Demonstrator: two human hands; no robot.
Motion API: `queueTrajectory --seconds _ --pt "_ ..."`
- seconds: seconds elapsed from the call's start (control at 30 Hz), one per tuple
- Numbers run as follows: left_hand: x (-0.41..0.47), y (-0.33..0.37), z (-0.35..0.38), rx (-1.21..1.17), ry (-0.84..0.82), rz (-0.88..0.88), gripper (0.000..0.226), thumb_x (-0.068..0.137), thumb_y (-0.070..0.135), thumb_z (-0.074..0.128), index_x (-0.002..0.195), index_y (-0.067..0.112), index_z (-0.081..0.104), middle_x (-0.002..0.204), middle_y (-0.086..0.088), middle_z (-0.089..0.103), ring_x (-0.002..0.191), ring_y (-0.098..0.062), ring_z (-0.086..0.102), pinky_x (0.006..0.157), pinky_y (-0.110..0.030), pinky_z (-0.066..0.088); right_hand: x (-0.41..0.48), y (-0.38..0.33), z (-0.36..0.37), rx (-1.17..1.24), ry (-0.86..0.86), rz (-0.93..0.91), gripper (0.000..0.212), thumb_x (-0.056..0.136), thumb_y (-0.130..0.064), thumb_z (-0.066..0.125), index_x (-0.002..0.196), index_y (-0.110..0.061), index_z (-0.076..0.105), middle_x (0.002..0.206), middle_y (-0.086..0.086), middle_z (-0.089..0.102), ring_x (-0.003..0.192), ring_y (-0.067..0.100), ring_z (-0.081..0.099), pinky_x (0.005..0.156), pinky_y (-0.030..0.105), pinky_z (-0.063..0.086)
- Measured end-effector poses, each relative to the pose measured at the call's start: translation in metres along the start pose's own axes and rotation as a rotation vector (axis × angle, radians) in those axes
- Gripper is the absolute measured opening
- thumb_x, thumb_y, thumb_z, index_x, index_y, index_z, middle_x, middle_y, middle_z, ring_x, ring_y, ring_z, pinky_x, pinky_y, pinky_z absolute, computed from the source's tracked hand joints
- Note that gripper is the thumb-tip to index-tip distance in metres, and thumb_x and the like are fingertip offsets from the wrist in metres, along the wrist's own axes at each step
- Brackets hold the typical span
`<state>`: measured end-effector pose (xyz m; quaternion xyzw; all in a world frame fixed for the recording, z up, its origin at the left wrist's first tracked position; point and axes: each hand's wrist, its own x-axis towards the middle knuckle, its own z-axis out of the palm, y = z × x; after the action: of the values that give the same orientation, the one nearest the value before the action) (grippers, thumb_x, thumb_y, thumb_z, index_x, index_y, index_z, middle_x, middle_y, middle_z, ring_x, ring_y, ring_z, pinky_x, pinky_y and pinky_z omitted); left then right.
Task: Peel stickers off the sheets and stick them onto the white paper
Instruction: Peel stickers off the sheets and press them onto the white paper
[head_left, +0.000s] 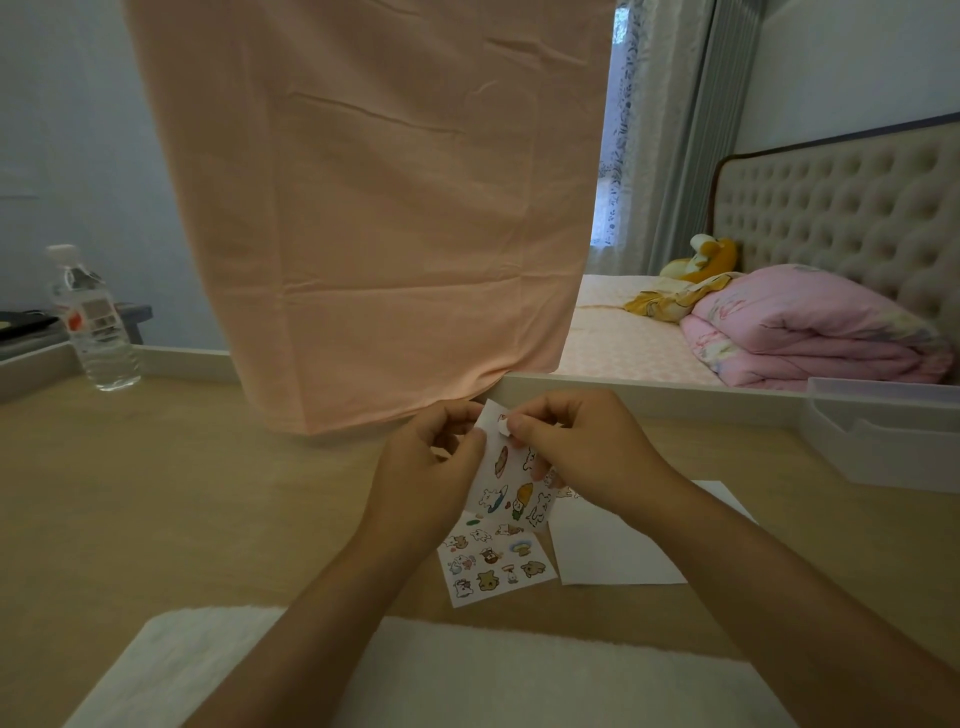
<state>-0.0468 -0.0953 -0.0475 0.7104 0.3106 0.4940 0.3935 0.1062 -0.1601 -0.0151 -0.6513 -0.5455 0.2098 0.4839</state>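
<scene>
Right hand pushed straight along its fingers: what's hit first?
Right hand pinches at the held white cartoon sticker sheet; straight on, it would likely meet the left hand, though depth is unclear.

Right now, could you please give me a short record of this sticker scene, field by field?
left hand: grips the left edge of the held sheet
right hand: pinches a sticker at that sheet's top
held sheet: raised above the table, several stickers on it
second sheet: flat on the table, left of the paper
paper: flat on the table, partly hidden by the right arm
bottle: upright, far left
</scene>
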Motion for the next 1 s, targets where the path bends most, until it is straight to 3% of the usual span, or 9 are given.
queueTrajectory --seconds 0.23,0.37,0.47,0.6,0.73,0.8,0.87,1.0 --pt "0.002 0.002 -0.004 0.128 0.003 0.131 0.026 0.093 0.015 0.063 0.094 0.041 0.067 0.085 0.022 0.067 0.071 -0.005 0.058 0.059 -0.019 0.049 0.0 -0.006 -0.007 0.014 -0.033 -0.003 0.016 0.094 -0.028 0.068 0.086 -0.02 0.078 0.08 0.0 0.077 0.06 0.012 0.068 0.056 0.023 0.051" --pt "0.002 0.0 -0.005 0.209 -0.001 0.207 0.021 0.092 0.02 0.062 0.103 0.037 0.069 0.089 0.019 0.065 0.077 -0.009 0.06 0.062 -0.018 0.048 -0.001 -0.007 -0.007 0.03 -0.049 -0.011 0.015 0.095 -0.027 0.067 0.088 -0.018 0.077 0.08 0.0 0.076 0.06 0.013 0.068 0.056 0.027 0.053" --pt "0.002 0.003 -0.005 0.149 -0.024 0.156 0.016 0.095 0.024 0.062 0.102 0.035 0.07 0.086 0.017 0.069 0.074 -0.011 0.065 0.064 -0.03 0.057 -0.003 -0.007 -0.005 -0.015 -0.028 -0.082 0.01 0.094 -0.027 0.069 0.09 -0.023 0.077 0.077 -0.007 0.074 0.059 0.006 0.067 0.056 0.02 0.051" --pt "0.001 0.012 -0.006 0.013 -0.039 0.024 0.022 0.096 0.016 0.062 0.093 0.034 0.072 0.083 0.014 0.074 0.074 -0.009 0.07 0.065 -0.028 0.06 -0.004 -0.006 -0.004 -0.132 -0.011 -0.166 0.008 0.089 -0.036 0.073 0.093 -0.03 0.076 0.087 -0.015 0.072 0.068 -0.003 0.066 0.062 0.021 0.056" --pt "0.002 0.016 -0.008 -0.141 -0.034 -0.16 0.019 0.097 0.015 0.059 0.096 0.026 0.075 0.087 0.003 0.077 0.078 -0.015 0.073 0.067 -0.029 0.061 -0.004 -0.004 -0.004 -0.138 0.022 -0.199 0.019 0.09 -0.041 0.069 0.108 -0.034 0.069 0.103 -0.017 0.064 0.068 -0.005 0.058 0.063 0.016 0.048" --pt "0.003 0.018 -0.011 -0.191 -0.055 -0.232 0.02 0.099 0.015 0.057 0.098 0.022 0.075 0.087 0.001 0.077 0.074 -0.014 0.073 0.061 -0.023 0.058 -0.003 -0.005 -0.005 -0.1 0.033 -0.147 0.017 0.093 -0.034 0.068 0.109 -0.037 0.069 0.103 -0.017 0.067 0.069 -0.002 0.062 0.066 0.02 0.049" --pt "0.004 0.018 -0.013 -0.216 -0.078 -0.262 0.02 0.099 0.014 0.055 0.1 0.02 0.075 0.087 -0.001 0.078 0.072 -0.014 0.074 0.058 -0.021 0.056 -0.002 -0.006 -0.007 -0.021 -0.013 -0.05 0.011 0.093 -0.024 0.069 0.098 -0.032 0.075 0.093 -0.013 0.074 0.074 0.002 0.07 0.063 0.023 0.054" --pt "0.006 0.015 -0.014 -0.171 -0.098 -0.203 0.017 0.097 0.013 0.06 0.102 0.021 0.074 0.088 0.002 0.078 0.078 -0.015 0.075 0.064 -0.024 0.059 -0.002 -0.009 -0.009 0.091 -0.066 0.057 0.007 0.092 -0.018 0.071 0.091 -0.021 0.077 0.083 -0.004 0.078 0.072 0.008 0.074 0.061 0.021 0.056"
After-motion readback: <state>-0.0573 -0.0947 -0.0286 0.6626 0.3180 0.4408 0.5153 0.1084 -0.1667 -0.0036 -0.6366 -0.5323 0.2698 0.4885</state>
